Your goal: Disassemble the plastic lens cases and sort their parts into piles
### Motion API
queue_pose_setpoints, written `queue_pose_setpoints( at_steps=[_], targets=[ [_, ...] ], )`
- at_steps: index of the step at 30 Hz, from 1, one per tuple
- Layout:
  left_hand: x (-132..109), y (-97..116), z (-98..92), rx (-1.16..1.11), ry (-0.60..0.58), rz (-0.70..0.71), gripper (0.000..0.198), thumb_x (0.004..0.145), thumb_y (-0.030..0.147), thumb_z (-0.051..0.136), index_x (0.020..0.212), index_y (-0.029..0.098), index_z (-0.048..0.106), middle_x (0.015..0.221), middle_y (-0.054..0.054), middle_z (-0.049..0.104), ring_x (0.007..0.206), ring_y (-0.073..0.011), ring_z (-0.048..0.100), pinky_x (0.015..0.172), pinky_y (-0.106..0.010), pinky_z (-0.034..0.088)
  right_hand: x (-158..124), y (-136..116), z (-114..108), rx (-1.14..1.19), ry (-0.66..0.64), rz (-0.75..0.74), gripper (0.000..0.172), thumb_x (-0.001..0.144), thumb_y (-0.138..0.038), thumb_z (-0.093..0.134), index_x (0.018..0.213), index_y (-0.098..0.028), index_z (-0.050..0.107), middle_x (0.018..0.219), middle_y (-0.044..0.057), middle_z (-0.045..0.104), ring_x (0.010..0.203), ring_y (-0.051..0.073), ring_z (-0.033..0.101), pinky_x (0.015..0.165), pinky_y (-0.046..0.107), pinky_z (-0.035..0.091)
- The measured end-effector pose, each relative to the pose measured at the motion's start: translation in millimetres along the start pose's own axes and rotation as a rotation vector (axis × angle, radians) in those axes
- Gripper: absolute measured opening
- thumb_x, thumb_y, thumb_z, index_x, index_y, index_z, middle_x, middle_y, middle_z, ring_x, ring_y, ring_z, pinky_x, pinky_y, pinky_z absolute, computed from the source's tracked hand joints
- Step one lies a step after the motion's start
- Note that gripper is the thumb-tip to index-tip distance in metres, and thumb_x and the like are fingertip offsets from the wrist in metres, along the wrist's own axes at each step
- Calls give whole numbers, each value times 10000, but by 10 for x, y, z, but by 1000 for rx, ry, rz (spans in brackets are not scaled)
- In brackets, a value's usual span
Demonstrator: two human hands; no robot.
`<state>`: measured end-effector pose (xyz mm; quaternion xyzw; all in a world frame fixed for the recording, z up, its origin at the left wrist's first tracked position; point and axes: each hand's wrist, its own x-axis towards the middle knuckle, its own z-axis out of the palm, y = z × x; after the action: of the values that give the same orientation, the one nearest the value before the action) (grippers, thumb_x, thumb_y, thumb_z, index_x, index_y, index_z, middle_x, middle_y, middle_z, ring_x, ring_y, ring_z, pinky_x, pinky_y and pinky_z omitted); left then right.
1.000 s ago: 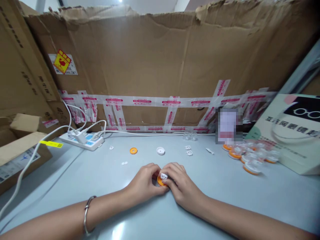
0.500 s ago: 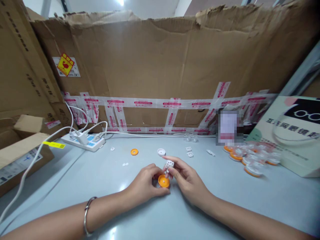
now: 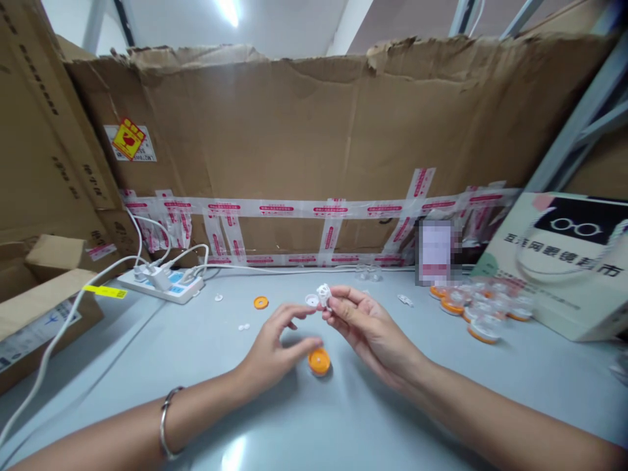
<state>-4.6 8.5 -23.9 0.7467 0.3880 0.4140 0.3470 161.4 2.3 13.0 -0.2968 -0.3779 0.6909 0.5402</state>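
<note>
My right hand (image 3: 366,327) pinches a small white openwork plastic part (image 3: 324,294) between thumb and fingers, raised above the table. Open and holding nothing, my left hand (image 3: 277,340) has its thumb and fingers apart, the fingertips close to that white part. Below the left thumb an orange round cup-shaped piece (image 3: 318,361) with a small pin at its centre rests on the table. Just behind the white part lies a white ring-shaped piece (image 3: 311,300), partly covered. The right hand hides some of the table behind it.
An orange ring (image 3: 261,303), small white discs (image 3: 244,327) and a white piece (image 3: 405,300) lie across the table. Several clear-and-orange round assemblies (image 3: 483,311) are piled right, by a paper bag (image 3: 564,261). A power strip (image 3: 159,284) stands left, cardboard (image 3: 275,131) behind.
My left hand has let go of the orange round piece, which now sits on the table, and has opened. My right hand has lifted the white part up and slightly left. The camera view has tilted up.
</note>
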Motion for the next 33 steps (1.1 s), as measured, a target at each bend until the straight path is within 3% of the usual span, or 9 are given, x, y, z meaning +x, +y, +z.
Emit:
queue_pose_setpoints(
  at_steps=[2,7,12,21,26,33],
  targets=[
    [50,88,-53,-85,49,58,277,804,280,581,1076,225,588,1071,-59,591,1003,-185,535,842,-327,436,-12,32,-7,29,-20,37,312,566,-271,798,790,-168,606,706,-17,657,625,61,582,698,200,475],
    [155,282,-45,-331,27,55,228,776,313,615,954,177,658,977,-69,601,885,-179,588,765,-313,518,-27,62,-12,40,-41,71,271,569,-266,797,726,-163,603,675,-25,637,619,69,565,698,213,468],
    [171,314,-9,-399,85,53,159,730,294,661,827,170,678,875,-47,617,803,-153,600,678,-268,539,-38,88,-7,23,-52,81,275,579,-286,793,726,-165,594,658,-21,646,615,77,574,700,227,464],
    [169,283,-101,-182,209,43,129,715,253,674,812,167,673,788,-28,679,726,-136,611,705,-274,524,25,179,-125,-96,-23,97,279,641,-394,733,705,-141,632,685,13,647,667,91,575,703,230,442],
    [147,296,-109,120,226,222,115,715,219,679,819,172,677,726,-17,642,680,-123,585,666,-263,512,46,199,-155,-95,-19,100,257,644,-386,730,690,-144,655,679,7,650,652,82,570,707,222,442],
    [142,220,-118,345,159,548,175,788,186,602,953,167,657,808,-57,673,710,-127,631,653,-247,544,20,127,-120,-164,-53,52,255,632,-395,731,705,-151,714,638,13,658,635,100,590,709,252,473]
  ],
)
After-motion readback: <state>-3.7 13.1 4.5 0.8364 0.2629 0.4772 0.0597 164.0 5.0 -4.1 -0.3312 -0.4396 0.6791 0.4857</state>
